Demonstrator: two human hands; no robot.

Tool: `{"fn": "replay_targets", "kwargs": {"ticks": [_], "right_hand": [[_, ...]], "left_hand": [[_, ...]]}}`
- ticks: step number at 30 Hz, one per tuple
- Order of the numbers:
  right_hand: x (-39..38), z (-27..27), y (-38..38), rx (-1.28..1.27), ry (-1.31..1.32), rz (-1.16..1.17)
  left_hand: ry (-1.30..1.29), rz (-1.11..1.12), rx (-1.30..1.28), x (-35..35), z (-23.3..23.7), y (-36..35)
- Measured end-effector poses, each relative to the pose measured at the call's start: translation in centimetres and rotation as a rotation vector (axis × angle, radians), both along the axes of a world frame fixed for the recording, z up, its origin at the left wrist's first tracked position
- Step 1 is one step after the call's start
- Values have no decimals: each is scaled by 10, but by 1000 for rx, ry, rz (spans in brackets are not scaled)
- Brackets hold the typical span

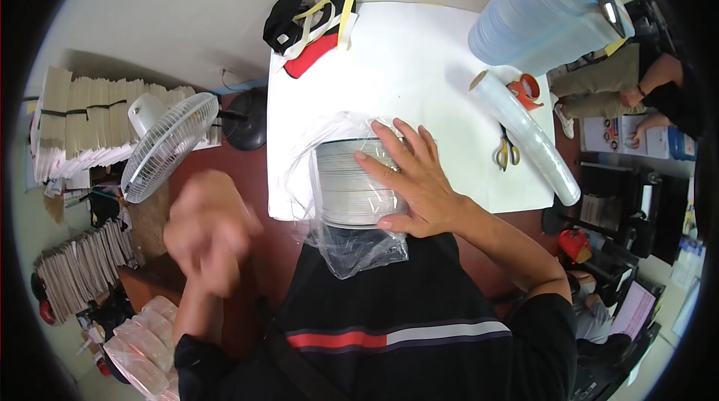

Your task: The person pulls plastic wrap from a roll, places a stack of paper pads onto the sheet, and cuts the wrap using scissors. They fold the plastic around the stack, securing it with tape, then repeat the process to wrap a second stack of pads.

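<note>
A tall stack of round white discs (pixel 352 184) sits in a clear plastic bag (pixel 358 247) at the near edge of a white table sheet (pixel 419 64). My right hand (pixel 408 176) lies flat over the top and side of the stack, fingers spread, pressing on it. My left hand (pixel 210 229) is raised off to the left, away from the table, blurred, with fingers curled and nothing visibly in it.
On the sheet lie a roll of clear film (pixel 528 135), yellow-handled scissors (pixel 507 152), a red tape dispenser (pixel 526 90), a large blue-tinted stack (pixel 539 11) and a black cap (pixel 307 15). A white fan (pixel 168 146) stands left. Another person (pixel 636 90) sits at right.
</note>
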State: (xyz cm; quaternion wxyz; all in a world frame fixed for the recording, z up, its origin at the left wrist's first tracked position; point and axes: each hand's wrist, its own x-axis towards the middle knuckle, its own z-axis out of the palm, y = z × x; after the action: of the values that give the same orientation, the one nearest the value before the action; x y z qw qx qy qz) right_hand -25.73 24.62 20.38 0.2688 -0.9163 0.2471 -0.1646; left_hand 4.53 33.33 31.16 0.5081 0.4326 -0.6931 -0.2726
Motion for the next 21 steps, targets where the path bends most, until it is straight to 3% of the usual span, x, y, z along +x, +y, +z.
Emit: {"fn": "replay_targets", "kwargs": {"ticks": [1, 3, 4, 5, 7, 14, 21], "right_hand": [[-3, -2, -1, 6, -12, -2], [-11, -10, -7, 39, -29, 48], [-13, -13, -12, 53, -36, 69], [-14, -10, -14, 98, -76, 92], [-18, -1, -15, 193, -147, 141], [-10, -10, -3, -39, 3, 26], [-2, 1, -7, 23, 4, -9]], "left_hand": [[-226, 300, 169, 12, -20, 4], [-389, 257, 198, 17, -85, -1], [-424, 92, 165, 12, -105, 3], [-258, -26, 207, 1, -119, 7], [-311, -98, 141, -14, -119, -5], [-449, -218, -58, -29, -131, -21], [-581, -354, -16, -52, -97, -51]]}}
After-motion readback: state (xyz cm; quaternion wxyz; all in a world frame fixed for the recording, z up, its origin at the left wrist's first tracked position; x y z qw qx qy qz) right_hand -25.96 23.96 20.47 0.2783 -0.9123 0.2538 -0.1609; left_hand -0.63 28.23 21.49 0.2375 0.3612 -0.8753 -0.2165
